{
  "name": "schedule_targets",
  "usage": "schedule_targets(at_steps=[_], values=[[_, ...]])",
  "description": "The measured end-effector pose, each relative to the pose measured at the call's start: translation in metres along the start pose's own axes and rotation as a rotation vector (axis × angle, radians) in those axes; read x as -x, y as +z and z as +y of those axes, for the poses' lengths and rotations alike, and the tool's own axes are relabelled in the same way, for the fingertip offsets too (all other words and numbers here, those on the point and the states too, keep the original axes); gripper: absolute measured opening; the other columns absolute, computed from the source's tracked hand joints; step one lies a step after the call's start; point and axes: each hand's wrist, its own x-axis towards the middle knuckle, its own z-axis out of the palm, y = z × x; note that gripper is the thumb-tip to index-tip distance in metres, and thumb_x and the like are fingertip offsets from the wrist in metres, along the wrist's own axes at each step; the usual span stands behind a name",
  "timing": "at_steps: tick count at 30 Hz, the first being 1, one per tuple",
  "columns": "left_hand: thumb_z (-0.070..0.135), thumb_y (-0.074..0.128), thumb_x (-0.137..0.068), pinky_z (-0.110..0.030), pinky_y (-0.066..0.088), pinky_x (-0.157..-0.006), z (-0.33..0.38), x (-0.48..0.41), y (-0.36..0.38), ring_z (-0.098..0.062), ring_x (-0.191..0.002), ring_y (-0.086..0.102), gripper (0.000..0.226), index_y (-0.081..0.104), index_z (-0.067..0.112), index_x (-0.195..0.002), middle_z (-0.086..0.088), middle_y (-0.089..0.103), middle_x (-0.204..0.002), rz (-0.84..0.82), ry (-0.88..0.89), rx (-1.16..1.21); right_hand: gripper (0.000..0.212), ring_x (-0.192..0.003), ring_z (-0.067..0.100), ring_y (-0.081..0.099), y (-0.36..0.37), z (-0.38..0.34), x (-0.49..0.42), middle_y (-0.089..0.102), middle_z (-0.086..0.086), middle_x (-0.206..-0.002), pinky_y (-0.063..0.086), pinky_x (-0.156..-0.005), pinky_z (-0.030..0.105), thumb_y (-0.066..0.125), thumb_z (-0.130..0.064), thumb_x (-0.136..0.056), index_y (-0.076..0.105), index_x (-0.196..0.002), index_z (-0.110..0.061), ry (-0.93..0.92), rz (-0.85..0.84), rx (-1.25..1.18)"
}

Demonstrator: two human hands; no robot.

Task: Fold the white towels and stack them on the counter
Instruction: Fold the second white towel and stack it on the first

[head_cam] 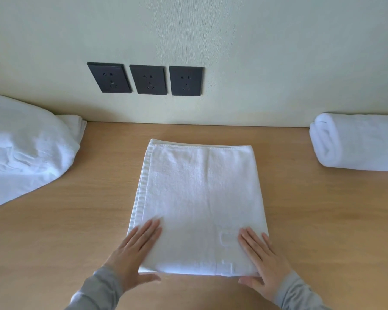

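From my station I see the pale wall (pixel 255 52) filling the upper half of the view, well beyond both hands. Below it the wooden counter (pixel 323 220) runs from under my wrists out to the wall.

Far off to the outside of the left hand (pixel 132 253) lies a loose heap of white towels (pixel 25 153), rumpled and not folded, reaching back to the wall. The folded white towel (pixel 197 193) lies flat on the counter directly under and ahead of both hands, a neat rectangle with its stitched hem at the far end and its layered edges on the left hand's side. Well out past the right hand (pixel 264 262), close to the wall, sits a rolled white towel (pixel 356 144), apart from the folded one.

Three dark wall sockets (pixel 148 79) sit in a row straight ahead of the hands, above the counter line.

The left hand is flat, its fingers straight and resting on the towel's near left corner, with the thumb spread along the near edge. The right hand mirrors it on the near right corner, fingers straight and pressed flat, thumb out by the near edge. Neither hand grips anything. A faint woven mark (pixel 227 239) shows on the towel just beside the right fingers. Grey sleeves (pixel 94 291) cover both wrists.
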Motion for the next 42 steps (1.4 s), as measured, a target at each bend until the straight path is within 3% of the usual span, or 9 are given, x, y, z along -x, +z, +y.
schedule_targets(at_steps=[6,9,13,18,20,28,32,36,42], values=[[0.059,0.082,-0.038,-0.030,0.049,-0.094,-0.011,-0.003,-0.013,-0.022,-0.123,0.053,0.116,0.040,0.009,-0.134,-0.008,0.051,-0.137,-0.020,0.108,-0.054,0.093,-0.144,0.015,0.004,-0.008,0.007,0.002,0.045,0.006,-0.142,0.012,-0.111,0.030,0.076,-0.055,-0.058,0.050,-0.132,-0.006,-0.043,0.050,0.014],[0.050,0.088,-0.028,-0.027,0.056,-0.076,-0.014,-0.002,-0.015,-0.020,-0.109,0.063,0.105,0.060,0.013,-0.121,-0.006,0.062,-0.124,0.012,0.118,-0.039,0.085,-0.131,0.019,0.032,-0.004,0.012,0.004,0.056,0.011,-0.131,0.010,-0.113,0.029,0.083,-0.036,-0.047,0.060,-0.121,-0.002,-0.059,0.103,0.022],[0.035,0.093,-0.026,-0.016,0.054,-0.056,-0.018,0.004,-0.021,-0.001,-0.091,0.049,0.074,0.074,0.018,-0.096,0.008,0.058,-0.101,0.151,0.059,0.123,0.068,-0.114,0.023,0.054,-0.009,0.016,0.004,0.069,0.010,-0.107,0.046,-0.093,0.026,0.085,-0.023,-0.034,0.072,-0.098,-0.001,-0.060,0.132,-0.098],[0.035,0.079,-0.068,-0.011,0.042,-0.074,-0.027,-0.005,-0.049,-0.005,-0.092,0.060,0.040,0.067,0.029,-0.106,0.015,0.064,-0.098,0.032,-0.203,0.351,0.053,-0.123,0.005,0.048,-0.037,0.033,0.001,0.044,-0.009,-0.136,0.031,-0.100,0.008,0.070,-0.022,-0.077,0.054,-0.127,-0.014,0.190,-0.018,-0.529],[0.032,0.078,-0.070,-0.008,0.040,-0.066,-0.036,-0.011,-0.064,-0.008,-0.080,0.061,0.023,0.066,0.036,-0.088,0.015,0.065,-0.083,0.029,-0.318,0.559,0.042,-0.116,0.009,0.055,-0.054,0.047,-0.003,0.056,-0.010,-0.126,0.038,-0.095,0.014,0.067,-0.023,-0.082,0.056,-0.122,-0.024,0.306,-0.056,-0.680],[0.026,0.075,-0.077,-0.014,0.047,-0.052,-0.063,-0.070,-0.130,-0.006,-0.063,0.061,0.008,0.069,0.021,-0.075,0.003,0.068,-0.068,0.301,-0.552,1.072,0.030,-0.060,0.004,0.057,-0.133,0.082,-0.074,0.058,0.000,-0.074,0.042,-0.045,0.009,0.071,0.003,-0.076,0.056,-0.081,-0.023,0.546,0.424,-1.142],[0.039,0.067,-0.082,-0.023,0.044,-0.056,-0.071,-0.110,-0.131,-0.012,-0.068,0.057,0.022,0.061,0.021,-0.071,0.003,0.063,-0.074,0.436,-0.747,1.133,0.008,-0.046,-0.004,0.055,-0.135,0.088,-0.125,0.056,0.000,-0.065,0.041,-0.040,0.012,0.068,-0.013,-0.083,0.060,-0.084,-0.014,0.717,0.585,-1.276],[0.050,0.065,-0.080,-0.027,0.042,-0.060,-0.078,-0.144,-0.117,-0.016,-0.066,0.056,0.032,0.057,0.021,-0.068,0.002,0.061,-0.072,0.505,-0.923,1.196,0.024,-0.059,0.019,0.051,-0.128,0.102,-0.169,0.054,0.005,-0.065,0.041,-0.060,0.028,0.065,-0.031,-0.085,0.059,-0.075,-0.010,0.857,0.560,-1.280],[0.056,0.060,-0.079,-0.031,0.039,-0.071,-0.094,-0.181,-0.101,-0.023,-0.067,0.056,0.037,0.058,0.021,-0.068,-0.001,0.061,-0.069,0.515,-1.066,1.181,0.047,-0.050,0.017,0.024,-0.119,0.125,-0.217,0.026,0.002,-0.054,0.022,-0.046,0.025,0.060,-0.040,-0.087,0.034,-0.058,-0.014,0.949,0.451,-1.185]])
